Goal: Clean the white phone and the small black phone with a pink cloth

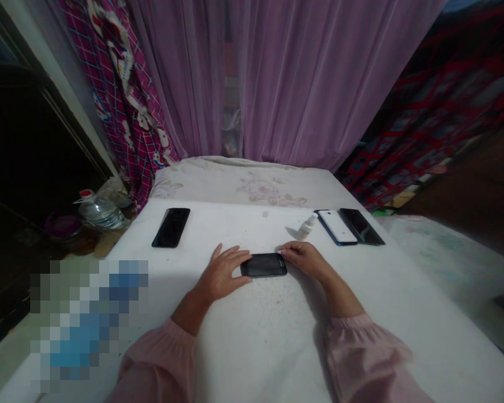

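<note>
A dark smartphone (264, 265) lies sideways on the white-covered table in front of me. My left hand (223, 275) grips its left end, fingers on the far edge and thumb on the near edge. At the phone's right end, my right hand (306, 259) has its fingertips pinched together by the upper corner. A tiny whitish bit shows at those fingertips, too small to name. Just beyond the right hand stands a small white bottle (307, 226). Near it lie a white phone (332, 225) and a black phone (362, 226).
Another black phone (171, 228) lies at the table's left side. A small pale square (265, 214) sits near the far side of the white cloth (252, 347). Purple curtains (294, 84) hang behind. A large clear bottle (98, 210) stands beyond the left edge. A blurred patch covers the lower left.
</note>
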`<state>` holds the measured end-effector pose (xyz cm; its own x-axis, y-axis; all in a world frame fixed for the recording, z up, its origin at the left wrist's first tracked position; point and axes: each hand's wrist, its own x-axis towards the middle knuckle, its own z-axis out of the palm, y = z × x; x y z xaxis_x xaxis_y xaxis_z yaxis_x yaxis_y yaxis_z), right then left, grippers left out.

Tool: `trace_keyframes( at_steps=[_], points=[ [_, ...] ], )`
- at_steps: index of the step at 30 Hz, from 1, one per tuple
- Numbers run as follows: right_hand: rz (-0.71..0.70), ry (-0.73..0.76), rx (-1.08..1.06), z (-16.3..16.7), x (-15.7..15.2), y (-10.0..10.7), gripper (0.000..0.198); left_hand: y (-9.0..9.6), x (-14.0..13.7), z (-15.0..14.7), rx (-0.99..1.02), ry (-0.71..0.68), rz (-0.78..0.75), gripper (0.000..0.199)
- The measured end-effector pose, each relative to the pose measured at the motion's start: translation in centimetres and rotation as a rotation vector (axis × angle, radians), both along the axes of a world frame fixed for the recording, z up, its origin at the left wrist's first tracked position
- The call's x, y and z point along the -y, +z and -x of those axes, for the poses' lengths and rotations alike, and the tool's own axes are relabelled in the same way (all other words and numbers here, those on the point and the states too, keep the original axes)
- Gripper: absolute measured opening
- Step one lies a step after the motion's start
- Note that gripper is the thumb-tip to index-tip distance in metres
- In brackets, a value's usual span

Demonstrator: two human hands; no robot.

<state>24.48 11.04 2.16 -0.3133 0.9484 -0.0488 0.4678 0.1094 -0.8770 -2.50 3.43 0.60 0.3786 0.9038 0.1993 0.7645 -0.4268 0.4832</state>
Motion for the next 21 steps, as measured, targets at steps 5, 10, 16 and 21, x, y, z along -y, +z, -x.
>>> trace_keyframes(
  at_steps=[5,10,16,21],
  points=[
    [-0.124,-0.094,-0.007,0.6,0.0,0.7,0.034,0.1,-0.2,-0.2,0.090,0.016,-0.097,0.030],
    [-0.429,-0.227,-0.020,1.9,0.5,1.9,0.027,0.4,-0.4,-0.6,0.135,0.110,-0.223,0.025],
    [-0.625,-0.187,0.042,4.7,2.1,1.8,0.021,0.6,-0.1,-1.0,0.063,0.296,-0.259,0.022],
    [-0.683,-0.268,0.067,5.3,2.2,0.6,0.024,0.8,0.3,-1.5,0.039,0.201,-0.300,0.018]
  ],
)
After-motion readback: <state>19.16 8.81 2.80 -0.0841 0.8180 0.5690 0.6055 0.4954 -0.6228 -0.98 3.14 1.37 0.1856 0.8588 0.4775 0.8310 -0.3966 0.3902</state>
